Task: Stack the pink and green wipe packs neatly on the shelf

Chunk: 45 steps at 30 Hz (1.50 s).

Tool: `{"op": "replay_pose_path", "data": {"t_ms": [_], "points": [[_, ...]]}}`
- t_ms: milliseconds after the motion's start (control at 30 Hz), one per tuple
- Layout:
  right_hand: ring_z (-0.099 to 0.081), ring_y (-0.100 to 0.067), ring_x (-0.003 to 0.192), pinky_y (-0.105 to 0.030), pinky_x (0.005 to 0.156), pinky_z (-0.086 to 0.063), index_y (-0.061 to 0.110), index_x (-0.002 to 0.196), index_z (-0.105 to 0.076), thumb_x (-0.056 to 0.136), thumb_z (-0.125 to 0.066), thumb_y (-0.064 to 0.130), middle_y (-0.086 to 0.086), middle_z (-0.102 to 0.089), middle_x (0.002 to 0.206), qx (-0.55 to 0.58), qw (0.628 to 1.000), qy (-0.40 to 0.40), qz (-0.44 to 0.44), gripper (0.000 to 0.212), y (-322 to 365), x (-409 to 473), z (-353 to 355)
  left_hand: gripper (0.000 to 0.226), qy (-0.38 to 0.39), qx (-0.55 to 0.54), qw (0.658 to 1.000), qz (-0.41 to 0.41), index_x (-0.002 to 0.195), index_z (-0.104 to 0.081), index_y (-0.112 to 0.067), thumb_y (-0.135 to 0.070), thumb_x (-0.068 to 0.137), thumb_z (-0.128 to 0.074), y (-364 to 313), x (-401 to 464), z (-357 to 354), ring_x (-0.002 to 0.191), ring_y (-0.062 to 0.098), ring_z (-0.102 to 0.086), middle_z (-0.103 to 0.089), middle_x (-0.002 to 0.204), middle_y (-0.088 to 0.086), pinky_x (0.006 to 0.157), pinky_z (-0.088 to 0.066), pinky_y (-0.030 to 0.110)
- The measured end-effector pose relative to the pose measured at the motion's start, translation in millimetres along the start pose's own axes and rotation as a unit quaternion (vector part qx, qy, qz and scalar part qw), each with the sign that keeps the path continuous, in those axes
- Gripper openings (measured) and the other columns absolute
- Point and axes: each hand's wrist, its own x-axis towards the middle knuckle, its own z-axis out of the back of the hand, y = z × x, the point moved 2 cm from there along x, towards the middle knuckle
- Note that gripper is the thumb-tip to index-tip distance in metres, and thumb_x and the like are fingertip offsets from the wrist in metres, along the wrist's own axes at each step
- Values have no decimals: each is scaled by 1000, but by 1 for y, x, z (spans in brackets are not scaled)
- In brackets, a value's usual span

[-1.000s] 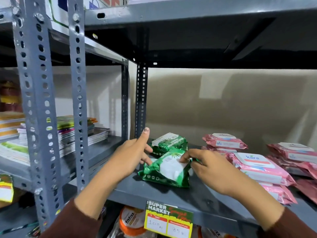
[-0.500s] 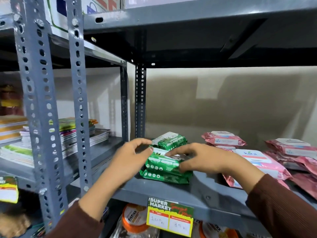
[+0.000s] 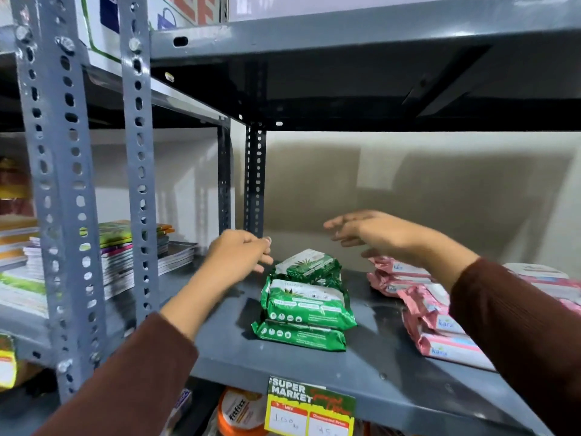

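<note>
Two green wipe packs (image 3: 306,313) lie stacked one on the other near the front of the grey shelf (image 3: 361,369). A third green pack (image 3: 309,265) sits just behind them. My left hand (image 3: 237,256) hovers to the left of that rear pack, fingers loosely curled, holding nothing. My right hand (image 3: 367,229) is raised above the shelf to the right of the green packs, fingers spread and empty. Pink wipe packs (image 3: 437,325) lie in loose piles on the right, partly hidden by my right sleeve.
Slotted grey uprights (image 3: 63,196) stand at the left, with stacked magazines (image 3: 125,256) on the neighbouring shelf. The shelf above (image 3: 361,36) hangs low. A price tag (image 3: 309,410) is on the shelf's front edge; jars sit below.
Both hands have let go of the upper green pack, which now rests on the lower one. The left hand moved back and left; the right hand lifted up and away.
</note>
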Motion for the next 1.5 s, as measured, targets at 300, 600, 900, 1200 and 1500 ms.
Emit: {"op": "replay_pose_path", "data": {"t_ms": [300,600,900,1200,1500], "points": [[-53,-27,111,-47,100,-45,8,137,-49,101,-42,25,-16,-56,131,1,989,3,-148,40,-34,74,-31,46,174,240,950,103,83,-62,-6,-41,102,-39,-14,49,-44,49,17,-57,-73,81,10,49,-39,23],[-52,-20,62,-32,67,-52,-2,115,-64,98,-35,15,-13,-53,95,-13,984,-28,-175,38,-37,88,-35,63,194,190,960,64,156,-16,-7,-43,106,-29,-21,63,-58,149,29,-19,-13,165,11,114,-24,35],[-53,-22,95,-37,88,-45,11,118,-61,98,-45,30,-6,-57,111,149,971,-94,-162,32,-26,51,-43,66,168,-1,984,62,153,-32,-15,-51,98,-46,5,58,-39,143,31,-32,-32,159,9,117,-28,45],[-73,-22,91,-41,96,-50,17,100,-72,99,-50,16,-7,-78,103,542,823,-150,-83,22,-34,-65,-112,34,167,-270,946,61,114,-64,-27,-37,84,-75,70,-32,-38,96,-14,-64,-75,100,-22,92,-47,16],[-71,-23,107,-45,103,-50,20,128,-64,98,-52,6,-3,-77,114,462,868,-152,-98,35,-46,-50,-129,47,103,-218,970,17,147,-44,-25,-34,101,-50,64,-34,-45,127,5,-42,-51,139,-14,106,-25,24]]}}
